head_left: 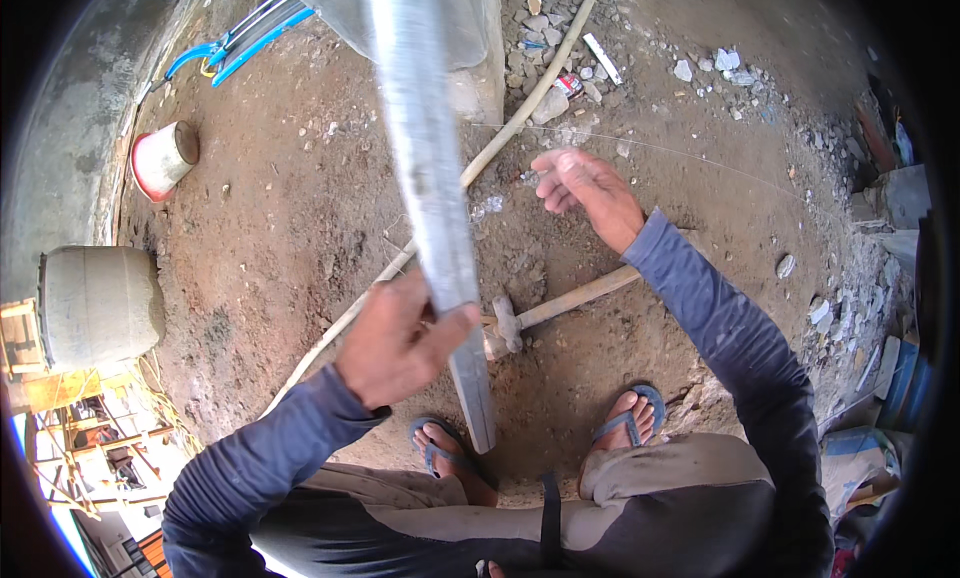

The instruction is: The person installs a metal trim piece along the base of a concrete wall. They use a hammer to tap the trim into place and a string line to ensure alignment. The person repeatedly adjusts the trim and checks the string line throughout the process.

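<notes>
My left hand [395, 343] grips a long, pale metal bar [425, 148] near its lower part; the bar runs from the top of the view down between my feet and is blurred higher up. My right hand [585, 188] is held to the right of the bar, fingers loosely curved and apart, with nothing visible in them. Beneath, a sledgehammer [508, 323] with a wooden handle [575, 296] lies on the dirt ground, partly hidden by the bar and my left hand.
A pale hose [540, 88] crosses the ground [250, 238] diagonally. At left are a white-red bucket [165, 158], a cement-coated drum [100, 303] and a blue-framed tool [235, 48] by the wall. Rubble [730, 68] lines the right, and a thin wire stretches across.
</notes>
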A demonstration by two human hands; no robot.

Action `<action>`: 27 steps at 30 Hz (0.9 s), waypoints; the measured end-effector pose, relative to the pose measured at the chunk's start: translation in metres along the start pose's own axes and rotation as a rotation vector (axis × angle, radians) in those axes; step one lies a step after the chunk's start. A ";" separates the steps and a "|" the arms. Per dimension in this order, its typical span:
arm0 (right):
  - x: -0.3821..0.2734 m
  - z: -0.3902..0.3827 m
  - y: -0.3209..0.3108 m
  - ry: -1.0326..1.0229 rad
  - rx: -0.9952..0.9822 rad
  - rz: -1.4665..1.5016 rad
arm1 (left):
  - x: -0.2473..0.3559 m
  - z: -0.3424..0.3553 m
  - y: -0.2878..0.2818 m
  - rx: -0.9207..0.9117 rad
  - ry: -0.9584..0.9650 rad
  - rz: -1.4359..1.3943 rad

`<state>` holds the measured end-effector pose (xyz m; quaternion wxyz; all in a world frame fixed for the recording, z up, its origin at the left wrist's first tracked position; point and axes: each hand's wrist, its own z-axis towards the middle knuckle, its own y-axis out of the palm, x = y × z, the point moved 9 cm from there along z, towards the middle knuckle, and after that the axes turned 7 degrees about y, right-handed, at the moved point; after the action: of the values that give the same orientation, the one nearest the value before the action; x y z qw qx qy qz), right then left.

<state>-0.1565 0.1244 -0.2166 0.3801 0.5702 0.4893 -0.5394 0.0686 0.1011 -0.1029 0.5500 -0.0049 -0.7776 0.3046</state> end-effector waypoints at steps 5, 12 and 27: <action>0.035 -0.070 -0.012 0.266 0.364 0.532 | -0.058 0.067 0.155 -0.439 0.012 0.325; 0.104 -0.131 -0.065 0.663 0.159 -0.682 | -0.125 0.149 0.085 0.236 0.011 0.144; 0.068 0.069 -0.105 -0.105 0.227 -0.794 | -0.238 0.228 -0.016 0.629 -0.295 -0.530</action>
<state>-0.2793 0.0926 -0.2824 0.1018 0.3471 0.5886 -0.7230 -0.0281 -0.1005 -0.3453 0.4672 0.4061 -0.6915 0.3724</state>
